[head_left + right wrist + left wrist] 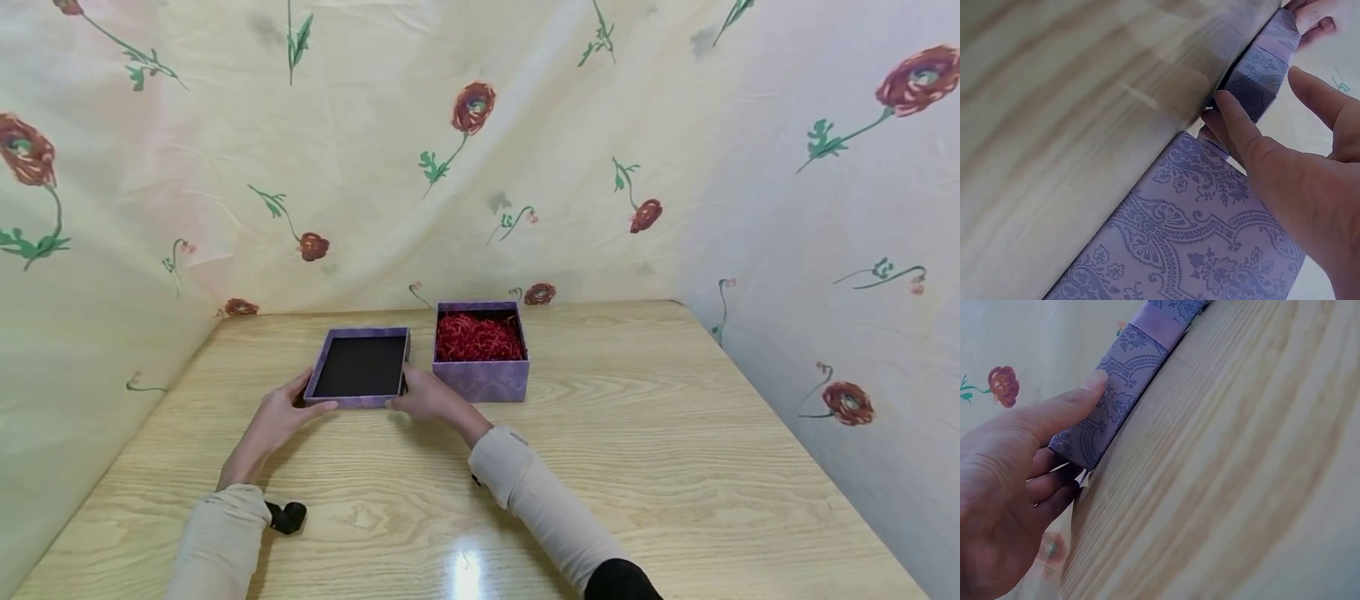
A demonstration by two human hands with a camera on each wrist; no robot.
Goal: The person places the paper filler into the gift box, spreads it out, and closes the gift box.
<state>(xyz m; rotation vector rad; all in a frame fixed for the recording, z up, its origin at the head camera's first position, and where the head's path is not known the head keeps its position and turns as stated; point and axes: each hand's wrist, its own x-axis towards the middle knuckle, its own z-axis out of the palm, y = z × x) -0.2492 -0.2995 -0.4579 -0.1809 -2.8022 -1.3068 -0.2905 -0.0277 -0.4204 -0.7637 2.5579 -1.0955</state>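
A shallow purple box lid point(358, 367) lies with its black inside facing up, left of the middle of the table. My left hand point(281, 415) grips its near left corner. In the left wrist view the thumb point(1079, 406) presses the patterned side wall, the other fingers reaching round the end. At the near right corner my right hand point(429, 395) holds the lid, its fingertips at the lower edge in the right wrist view; some fingers are hidden. Just right of that hand stands the deep purple box point(482, 382), open on top, with red shredded paper point(480, 337) inside.
The light wooden table point(637, 467) reaches back to a flowered cloth point(360, 167), which also hangs along both sides. A black wrist-camera piece point(287, 517) sticks out from the left sleeve. The box stands close beside the right hand.
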